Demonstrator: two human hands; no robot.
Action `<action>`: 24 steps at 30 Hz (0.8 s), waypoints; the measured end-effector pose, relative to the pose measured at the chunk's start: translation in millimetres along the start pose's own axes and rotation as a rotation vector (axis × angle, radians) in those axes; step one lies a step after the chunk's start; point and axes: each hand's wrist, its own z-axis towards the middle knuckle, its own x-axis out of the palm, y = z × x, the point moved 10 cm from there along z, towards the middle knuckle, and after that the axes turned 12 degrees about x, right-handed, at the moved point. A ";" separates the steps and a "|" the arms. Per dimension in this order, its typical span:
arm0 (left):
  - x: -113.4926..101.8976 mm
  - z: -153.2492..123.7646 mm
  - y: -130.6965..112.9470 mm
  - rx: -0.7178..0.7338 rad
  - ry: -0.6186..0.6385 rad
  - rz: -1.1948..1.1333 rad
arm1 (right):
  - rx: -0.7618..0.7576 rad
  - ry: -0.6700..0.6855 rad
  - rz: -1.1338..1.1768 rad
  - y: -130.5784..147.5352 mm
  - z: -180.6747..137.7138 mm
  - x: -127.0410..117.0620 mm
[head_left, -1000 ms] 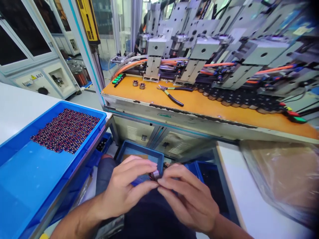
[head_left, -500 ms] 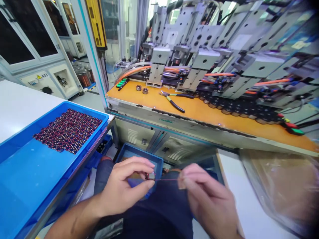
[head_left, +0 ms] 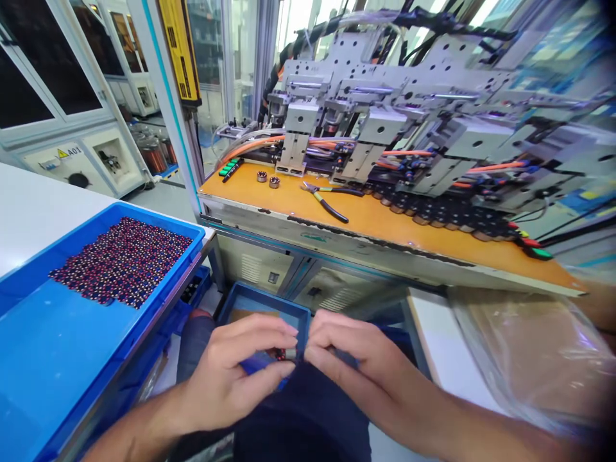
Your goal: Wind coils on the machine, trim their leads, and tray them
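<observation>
**Small metal part pinched in the left hand, right hand close beside it**

In the head view, a small metal part (head_left: pixel 290 353) with red and dark detail is held between the thumb and fingers of the left hand (head_left: pixel 235 366), above the person's lap. The right hand (head_left: pixel 356 353) is placed just beside it, thumb and fingers drawn together; whether anything thin is pinched there cannot be told.

The part is judged to be light for its size and stiff in its metal body, with a smooth outer wall that could slip under dry fingertips. The coloured detail is probably the more fragile portion, so the part is best taken by its metal rim, with light pressure.

Below the hands, a blue bin (head_left: pixel 307 321) is partly hidden. On the left, many small dark-and-red pieces (head_left: pixel 129 260) are gathered toward the far end of a blue tray (head_left: pixel 58 359), which is set along the near edge of a white table (head_left: pixel 48 199). On the orange workbench (head_left: pixel 283 200), a green-and-black item (head_left: pixel 230 168) is laid at the far left corner. Two small rings (head_left: pixel 268 179) are set to its right, and pliers (head_left: pixel 330 206) are left splayed near the front edge. Dark cylinders (head_left: pixel 433 212) are lined up toward the right end, beneath the machine heads (head_left: pixel 298 122).
</observation>
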 end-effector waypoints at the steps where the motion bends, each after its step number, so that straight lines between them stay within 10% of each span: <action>1: -1.0 -1.7 0.2 0.008 -0.009 -0.005 | 0.092 0.106 0.104 -8.8 2.6 7.0; 4: -5.8 -5.5 1.0 0.031 -0.060 0.010 | 0.124 0.229 0.076 -21.8 23.2 2.5; 8: -13.7 -9.0 8.5 0.004 -0.164 0.016 | 0.160 -0.347 -0.375 -59.2 92.4 -94.0; 11: -20.7 -12.3 15.5 -0.048 -0.223 0.009 | 0.232 -0.482 -0.526 -96.6 142.5 -135.3; 16: -39.3 -17.7 14.2 -0.087 -0.287 0.063 | 0.261 -0.384 -0.682 -136.5 174.3 -135.4; 24: -48.8 -27.1 23.1 -0.143 -0.342 0.065 | 0.045 -0.367 -0.665 -137.0 112.7 -130.6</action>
